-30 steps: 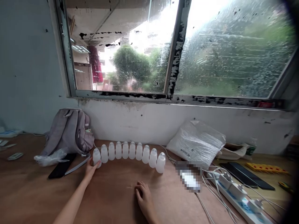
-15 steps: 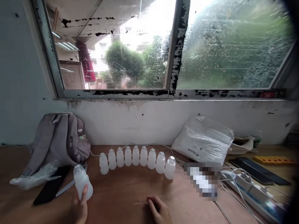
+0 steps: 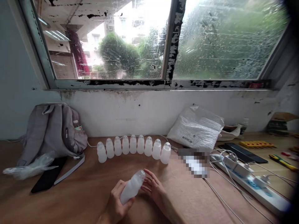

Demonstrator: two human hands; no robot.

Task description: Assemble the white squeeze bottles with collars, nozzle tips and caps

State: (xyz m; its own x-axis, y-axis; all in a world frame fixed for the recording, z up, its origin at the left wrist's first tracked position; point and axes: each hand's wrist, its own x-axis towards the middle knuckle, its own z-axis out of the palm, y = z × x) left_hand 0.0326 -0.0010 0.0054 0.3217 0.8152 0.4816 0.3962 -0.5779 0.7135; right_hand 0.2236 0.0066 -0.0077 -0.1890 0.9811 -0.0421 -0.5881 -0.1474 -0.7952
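My left hand (image 3: 118,200) is wrapped around the body of a frosted white baby bottle (image 3: 130,190) with a clear cap. The bottle tilts to the right, low over the table. Beside the cap is my right hand (image 3: 153,186), its fingers stretched out and apart; whether the fingertips touch the cap I cannot tell. Beyond both hands, several like bottles (image 3: 125,145) stand upright in a curved row, clear caps on top.
A grey backpack (image 3: 52,133), a plastic bag (image 3: 35,166) and a black flat object (image 3: 49,177) lie to the left. At the right are a white package (image 3: 196,129), a power strip (image 3: 254,183) with cables, and a yellow-black tool (image 3: 282,161). The wooden table (image 3: 77,202) meets the wall.
My left hand has carried the bottle from the left to the middle, now tilted right. My right hand has uncurled and come up beside its cap. The view has shifted.
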